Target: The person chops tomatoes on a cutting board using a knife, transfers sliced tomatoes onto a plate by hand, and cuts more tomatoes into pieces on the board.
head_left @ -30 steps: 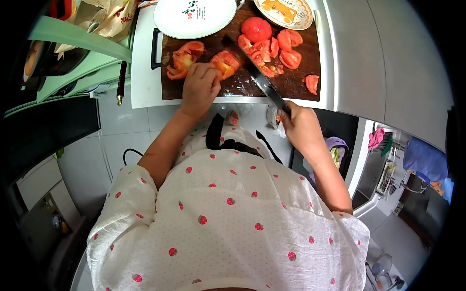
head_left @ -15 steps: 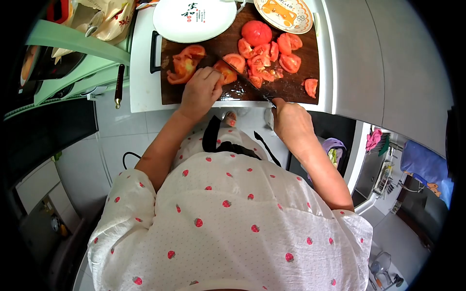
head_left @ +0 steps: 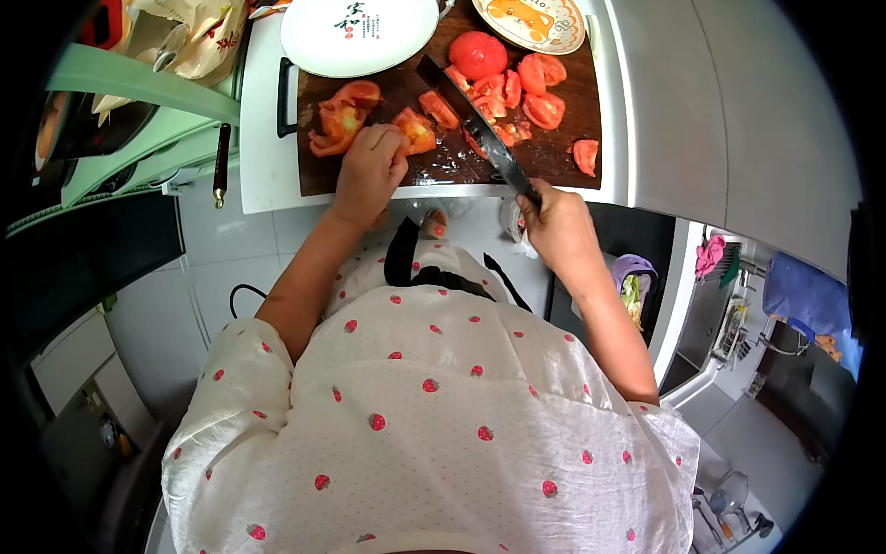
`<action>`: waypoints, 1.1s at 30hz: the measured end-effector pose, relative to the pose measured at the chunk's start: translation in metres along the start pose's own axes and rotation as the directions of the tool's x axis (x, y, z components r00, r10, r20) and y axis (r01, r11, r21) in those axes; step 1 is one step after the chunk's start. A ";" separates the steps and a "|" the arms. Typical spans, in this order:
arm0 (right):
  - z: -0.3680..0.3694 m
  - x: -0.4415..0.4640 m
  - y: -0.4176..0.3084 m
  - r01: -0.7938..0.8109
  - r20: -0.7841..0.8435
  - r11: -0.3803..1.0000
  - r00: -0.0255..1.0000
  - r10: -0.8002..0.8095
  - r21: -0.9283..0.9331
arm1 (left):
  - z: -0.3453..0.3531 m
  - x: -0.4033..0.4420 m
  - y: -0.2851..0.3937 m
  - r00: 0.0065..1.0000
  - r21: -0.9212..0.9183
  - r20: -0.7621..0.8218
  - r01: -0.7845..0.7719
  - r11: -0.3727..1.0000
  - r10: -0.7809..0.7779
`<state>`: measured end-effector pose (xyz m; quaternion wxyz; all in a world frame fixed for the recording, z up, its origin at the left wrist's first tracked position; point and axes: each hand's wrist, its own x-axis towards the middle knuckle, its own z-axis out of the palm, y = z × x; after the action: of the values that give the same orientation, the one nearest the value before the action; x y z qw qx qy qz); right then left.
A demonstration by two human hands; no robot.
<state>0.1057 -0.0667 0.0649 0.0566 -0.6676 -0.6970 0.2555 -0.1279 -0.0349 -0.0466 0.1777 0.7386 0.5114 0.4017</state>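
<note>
My right hand [head_left: 561,231] is wrapped round the handle of a kitchen knife [head_left: 482,131], its dark blade slanting up and left over the cutting board [head_left: 399,90]. My left hand [head_left: 371,174] has its fingers curled on a tomato piece [head_left: 415,131] at the front of the board. A cut tomato wedge [head_left: 439,108] lies between that piece and the blade. Larger tomato pieces [head_left: 345,117] sit at the board's left. Right of the knife is a pile of tomato chunks [head_left: 543,109], partly hidden by the blade, with a rounded tomato piece [head_left: 477,55] behind it.
A white plate with writing [head_left: 360,42] overlaps the board's back left. A bear-patterned plate [head_left: 535,23] stands at the back right. One tomato wedge [head_left: 585,157] lies near the right edge. A green rack [head_left: 148,78] with bags is at the left.
The knife has lifted out of the tomato and swung to the right, its blade now flatter to view. A wedge has come apart from the piece under my left hand.
</note>
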 end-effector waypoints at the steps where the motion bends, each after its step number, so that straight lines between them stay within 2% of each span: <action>1: -0.004 0.001 0.000 -0.009 0.015 1.000 1.000 0.010 -0.027 | 0.001 0.001 0.001 1.000 0.000 -0.015 -0.006 1.000 0.006; 3: -0.011 0.006 -0.001 -0.021 0.049 0.996 0.998 0.025 -0.082 | 0.001 0.003 0.001 0.999 0.004 -0.037 -0.027 1.000 0.027; 7: -0.014 -0.002 -0.009 -0.026 0.025 0.999 0.999 0.026 0.026 | -0.002 0.005 0.000 0.999 -0.003 -0.042 -0.028 1.000 0.028; 10: -0.013 0.001 -0.024 -0.077 0.036 0.996 0.996 0.078 -0.038 | -0.002 0.003 -0.001 1.000 -0.010 -0.008 -0.005 1.000 0.005; 13: 0.025 0.025 -0.008 -0.089 0.107 0.981 0.988 0.108 -0.171 | 0.001 -0.002 -0.004 1.000 -0.002 -0.005 0.016 1.000 -0.016; 17: 0.028 0.031 -0.001 -0.082 0.116 0.994 0.989 0.090 -0.076 | 0.004 0.000 -0.004 0.999 0.014 -0.016 -0.032 0.999 0.032; 20: 0.024 0.029 0.000 -0.154 0.135 0.985 0.980 0.143 0.072 | 0.007 0.000 -0.005 0.999 0.007 -0.008 -0.041 0.999 0.041; 26: 0.006 0.001 -0.007 -0.079 0.081 0.985 0.994 0.067 0.154 | 0.008 -0.002 -0.007 0.999 0.016 -0.008 -0.036 0.999 0.036; 29: -0.006 -0.004 -0.011 -0.006 0.134 1.000 0.991 0.005 0.004 | 0.009 -0.002 -0.007 0.999 0.010 -0.018 -0.039 0.999 0.039; 33: -0.013 0.002 -0.018 0.011 0.191 0.998 0.982 0.002 -0.068 | 0.009 -0.002 -0.010 0.999 0.003 -0.014 -0.047 0.999 0.047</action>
<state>0.0943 -0.0607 0.0835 -0.0328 -0.6399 -0.7091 0.2942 -0.1274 -0.0315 -0.0599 0.1635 0.7476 0.4958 0.4104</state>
